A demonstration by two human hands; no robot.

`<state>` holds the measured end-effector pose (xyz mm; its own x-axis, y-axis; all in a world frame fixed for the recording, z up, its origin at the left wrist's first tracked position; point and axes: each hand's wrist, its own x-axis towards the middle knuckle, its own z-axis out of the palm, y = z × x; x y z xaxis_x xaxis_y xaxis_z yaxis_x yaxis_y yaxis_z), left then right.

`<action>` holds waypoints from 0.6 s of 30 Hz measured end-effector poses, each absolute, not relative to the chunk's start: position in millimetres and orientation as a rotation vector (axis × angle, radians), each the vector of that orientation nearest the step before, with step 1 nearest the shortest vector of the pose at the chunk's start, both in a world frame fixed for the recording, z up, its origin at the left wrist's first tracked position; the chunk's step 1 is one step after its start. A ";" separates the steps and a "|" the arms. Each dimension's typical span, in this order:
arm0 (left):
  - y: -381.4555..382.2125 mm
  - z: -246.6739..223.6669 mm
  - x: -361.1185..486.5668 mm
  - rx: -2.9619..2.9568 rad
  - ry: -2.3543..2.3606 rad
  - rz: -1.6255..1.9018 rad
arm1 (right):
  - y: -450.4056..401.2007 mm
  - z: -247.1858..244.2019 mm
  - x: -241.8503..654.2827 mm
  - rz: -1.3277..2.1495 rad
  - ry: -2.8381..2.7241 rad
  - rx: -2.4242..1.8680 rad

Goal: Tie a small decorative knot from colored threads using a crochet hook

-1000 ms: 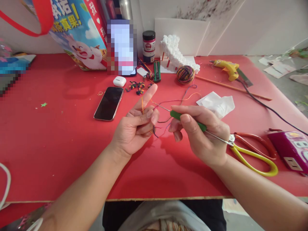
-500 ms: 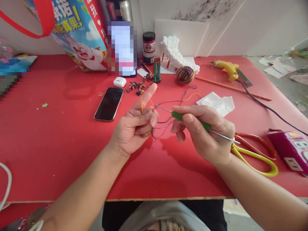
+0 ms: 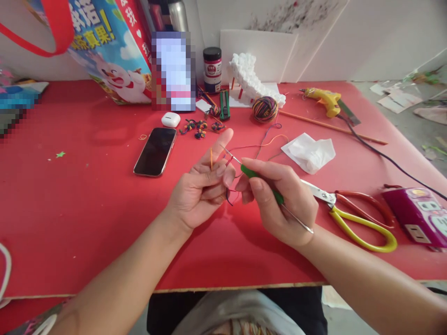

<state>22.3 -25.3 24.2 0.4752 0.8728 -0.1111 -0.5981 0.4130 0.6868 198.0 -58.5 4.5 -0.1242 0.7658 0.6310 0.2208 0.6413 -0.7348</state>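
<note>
My left hand (image 3: 200,188) pinches multicoloured yarn (image 3: 211,158) between thumb and fingers, and an orange strand loops over the raised index finger. A short dark end hangs below the fingers. In my right hand (image 3: 279,197) is a crochet hook (image 3: 249,171) with a green grip, held like a pen. Its thin metal tip points up and left, close to the yarn at my left fingertips. Whether the tip has caught a strand I cannot tell. The yarn trails back toward a multicoloured ball (image 3: 264,110). Several small knotted yarn pieces (image 3: 200,125) lie beyond my left hand.
Red-and-yellow-handled scissors (image 3: 363,223) lie right of my right hand, beside a purple box with sockets (image 3: 417,216). A crumpled tissue (image 3: 309,152), a yellow glue gun (image 3: 323,101) and a thin stick (image 3: 335,128) lie behind. A phone (image 3: 156,152) and white earbud case (image 3: 171,119) are at left.
My right hand has moved left and down, and the crochet hook is now tilted more steeply. The scissor blades have come into sight. My left hand stays around the yarn.
</note>
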 end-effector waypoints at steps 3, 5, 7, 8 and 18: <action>-26.6 26.1 20.9 0.692 0.521 1.001 | -54.8 7.8 202.2 0.634 -1.673 -0.777; -28.3 26.2 21.8 0.758 0.570 1.049 | -52.0 9.1 202.6 0.642 -1.647 -0.780; -29.8 25.2 24.0 0.796 0.605 1.089 | -51.2 8.2 200.2 0.631 -1.612 -0.837; -30.3 24.5 25.3 0.796 0.612 1.099 | -51.7 6.8 198.1 0.624 -1.591 -0.876; -28.2 25.6 24.9 0.602 0.444 1.008 | -57.8 -3.5 196.4 0.661 -1.618 -0.860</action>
